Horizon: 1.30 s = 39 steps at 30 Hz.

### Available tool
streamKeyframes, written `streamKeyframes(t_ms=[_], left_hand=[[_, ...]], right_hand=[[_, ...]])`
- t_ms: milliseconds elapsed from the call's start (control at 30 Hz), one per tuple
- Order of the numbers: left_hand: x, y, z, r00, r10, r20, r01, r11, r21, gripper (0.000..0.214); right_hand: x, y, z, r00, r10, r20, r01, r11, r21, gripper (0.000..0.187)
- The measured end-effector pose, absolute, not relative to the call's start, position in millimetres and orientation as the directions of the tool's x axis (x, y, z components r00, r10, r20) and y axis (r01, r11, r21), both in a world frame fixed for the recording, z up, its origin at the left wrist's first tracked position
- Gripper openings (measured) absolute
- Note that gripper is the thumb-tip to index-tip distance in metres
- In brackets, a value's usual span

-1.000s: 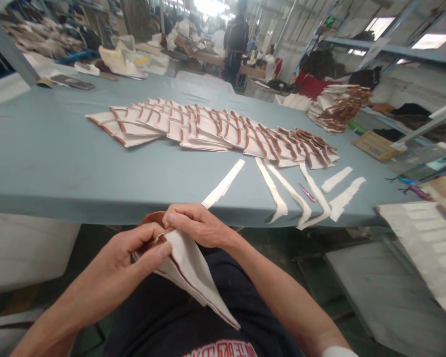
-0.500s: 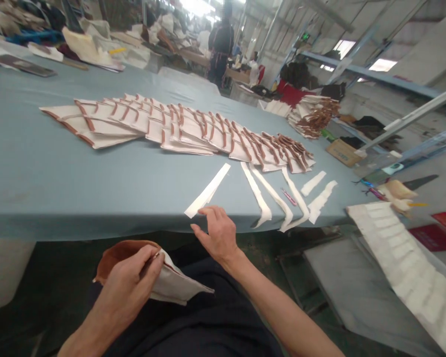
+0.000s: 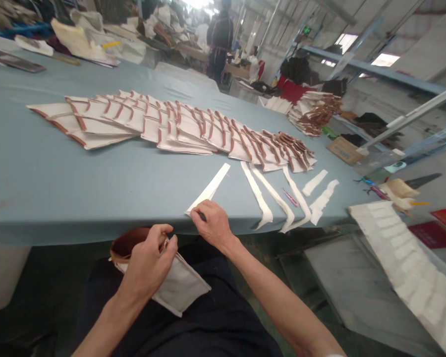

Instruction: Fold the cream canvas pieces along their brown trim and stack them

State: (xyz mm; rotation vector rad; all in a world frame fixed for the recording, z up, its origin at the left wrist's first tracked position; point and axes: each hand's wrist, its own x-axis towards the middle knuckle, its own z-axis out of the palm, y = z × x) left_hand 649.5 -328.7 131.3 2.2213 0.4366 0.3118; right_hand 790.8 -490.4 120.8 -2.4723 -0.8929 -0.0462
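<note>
My left hand (image 3: 148, 263) is closed on a cream fabric piece with a brown leather edge (image 3: 178, 287), held over my lap below the table edge. My right hand (image 3: 210, 224) reaches to the near edge of the blue table (image 3: 59, 183) and pinches the near end of a long white strip (image 3: 210, 188). More white strips (image 3: 271, 196) lie to the right of it. A long fanned row of cream pieces with brown trim (image 3: 178, 126) runs across the table behind them.
A small pink tool (image 3: 290, 197) lies among the strips. A stack of similar trimmed pieces (image 3: 314, 114) sits at the far right of the table. A white padded sheet (image 3: 405, 258) lies lower right. A person in dark clothes (image 3: 218, 37) stands far back.
My right hand let go of the fabric piece, reached forward to the table edge and closed on the end of the white strip. My left hand kept the piece in my lap.
</note>
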Motion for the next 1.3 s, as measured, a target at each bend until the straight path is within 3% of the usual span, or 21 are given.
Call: streamKeyframes(t_ms=[400, 700, 933, 1100, 1300], left_hand=[[683, -337, 120, 0.941, 0.327, 0.082, 0.160, -0.647, 0.746, 0.035], [701, -349, 115, 0.984, 0.177, -0.008, 0.152, -0.823, 0.547, 0.042], [707, -348, 116, 0.984, 0.164, -0.072, 0.179, -0.890, 0.419, 0.040], [709, -342, 109, 0.988, 0.146, -0.051, 0.153, -0.884, 0.442, 0.037], [712, -335, 98, 0.990, 0.143, 0.011, 0.119, -0.859, 0.499, 0.044]], right_hand=[[809, -492, 134, 0.819, 0.571, 0.051, 0.468, -0.614, -0.636, 0.013], [817, -496, 132, 0.868, 0.497, -0.004, 0.282, -0.500, -0.819, 0.016], [879, -516, 131, 0.967, 0.242, -0.086, 0.015, -0.385, -0.923, 0.025], [942, -528, 143, 0.985, 0.051, -0.162, -0.141, -0.284, -0.949, 0.038], [1005, -539, 160, 0.966, -0.147, -0.213, -0.234, -0.147, -0.961, 0.041]])
